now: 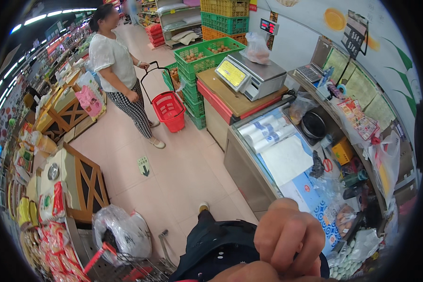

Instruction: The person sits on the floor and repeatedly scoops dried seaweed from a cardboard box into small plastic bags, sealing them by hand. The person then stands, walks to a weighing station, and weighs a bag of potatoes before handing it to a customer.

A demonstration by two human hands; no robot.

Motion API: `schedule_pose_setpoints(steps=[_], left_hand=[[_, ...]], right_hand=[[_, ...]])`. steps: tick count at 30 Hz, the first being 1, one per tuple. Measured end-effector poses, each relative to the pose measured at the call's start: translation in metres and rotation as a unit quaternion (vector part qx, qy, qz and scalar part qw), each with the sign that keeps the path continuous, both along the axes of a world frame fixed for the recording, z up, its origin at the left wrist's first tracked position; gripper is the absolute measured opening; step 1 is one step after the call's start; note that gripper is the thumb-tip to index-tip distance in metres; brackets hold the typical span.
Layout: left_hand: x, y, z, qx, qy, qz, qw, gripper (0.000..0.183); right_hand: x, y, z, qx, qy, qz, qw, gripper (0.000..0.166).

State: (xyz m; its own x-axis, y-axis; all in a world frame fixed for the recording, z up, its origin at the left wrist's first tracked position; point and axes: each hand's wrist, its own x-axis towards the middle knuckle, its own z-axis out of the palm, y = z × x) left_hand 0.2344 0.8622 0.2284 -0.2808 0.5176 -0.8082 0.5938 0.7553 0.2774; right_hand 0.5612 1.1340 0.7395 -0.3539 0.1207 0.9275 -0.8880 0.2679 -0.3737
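At the bottom right, my right hand (pixel 290 236) has curled fingers and is held close to my body, over my dark clothing. Just below it, my left hand (pixel 245 273) is partly cut off by the picture's lower edge and seems to touch or overlap it. Whether anything is between the fingers is hidden. Beside the hands is a counter with a white sheet (pixel 285 160), rolls of plastic bags (pixel 266 132) and red-handled scissors (pixel 327 165). Farther off, a weighing scale (pixel 259 75) stands on a wooden-topped stand with a tied plastic bag (pixel 257 49) on its pan.
A person (pixel 114 70) stands in the aisle holding the handle of a red shopping basket (pixel 168 109). Green crates (pixel 194 75) with eggs are stacked beside the scale stand. A plastic-bagged bundle (pixel 121 232) and packaged goods (pixel 53 246) lie at the lower left.
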Motion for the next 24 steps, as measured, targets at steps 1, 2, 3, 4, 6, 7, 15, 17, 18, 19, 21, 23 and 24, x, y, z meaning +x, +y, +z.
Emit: schedule_pose_setpoints(steps=[1,2,3,4,6,7,15,17,18,19,21,23,24], left_hand=[[-0.01,0.022,0.006,-0.007,0.01,-0.013,1.0,0.036],[-0.026,0.048,0.014,-0.015,0.023,-0.027,0.999,0.037],[-0.035,0.075,0.021,-0.024,0.029,-0.047,0.998,0.038],[-0.044,0.106,0.029,-0.034,0.036,-0.07,0.996,0.039],[-0.059,0.157,0.043,-0.059,0.052,-0.104,0.991,0.041],[-0.064,0.188,0.051,-0.077,0.062,-0.137,0.986,0.042],[-0.056,0.607,0.024,0.256,0.024,-0.183,0.949,0.047],[0.005,0.7,0.048,0.393,-0.137,-0.135,0.899,0.04],[0.039,0.734,0.071,0.42,-0.206,-0.122,0.875,0.036],[0.067,0.761,0.093,0.452,-0.268,-0.108,0.844,0.033],[0.1,0.801,0.116,0.452,-0.323,-0.116,0.823,0.031],[0.13,0.835,0.144,0.462,-0.337,-0.144,0.808,0.028],[0.141,0.85,0.156,0.473,-0.37,-0.141,0.787,0.028]], right_hand=[[-0.002,0.014,-0.002,0.027,-0.005,-0.002,1.0,0.027],[-0.004,0.025,-0.007,0.053,-0.011,-0.005,0.999,0.027],[-0.007,0.04,-0.007,0.078,-0.025,-0.007,0.997,0.027],[-0.011,0.06,0.0,0.132,-0.026,0.006,0.991,0.029],[-0.009,0.083,-0.007,0.14,-0.071,0.006,0.988,0.03],[-0.008,0.096,-0.009,0.146,-0.095,-0.002,0.985,0.03],[0.027,0.223,-0.132,-0.424,-0.183,-0.442,0.769,0.012],[0.048,0.263,-0.178,-0.513,-0.199,-0.521,0.653,0.008],[0.062,0.279,-0.202,-0.538,-0.205,-0.53,0.622,0.007],[0.079,0.298,-0.225,-0.56,-0.205,-0.536,0.598,0.007],[0.095,0.329,-0.266,-0.591,-0.206,-0.546,0.556,0.009],[0.108,0.362,-0.294,-0.595,-0.22,-0.569,0.523,0.012],[0.111,0.38,-0.302,-0.613,-0.243,-0.558,0.505,0.015]])
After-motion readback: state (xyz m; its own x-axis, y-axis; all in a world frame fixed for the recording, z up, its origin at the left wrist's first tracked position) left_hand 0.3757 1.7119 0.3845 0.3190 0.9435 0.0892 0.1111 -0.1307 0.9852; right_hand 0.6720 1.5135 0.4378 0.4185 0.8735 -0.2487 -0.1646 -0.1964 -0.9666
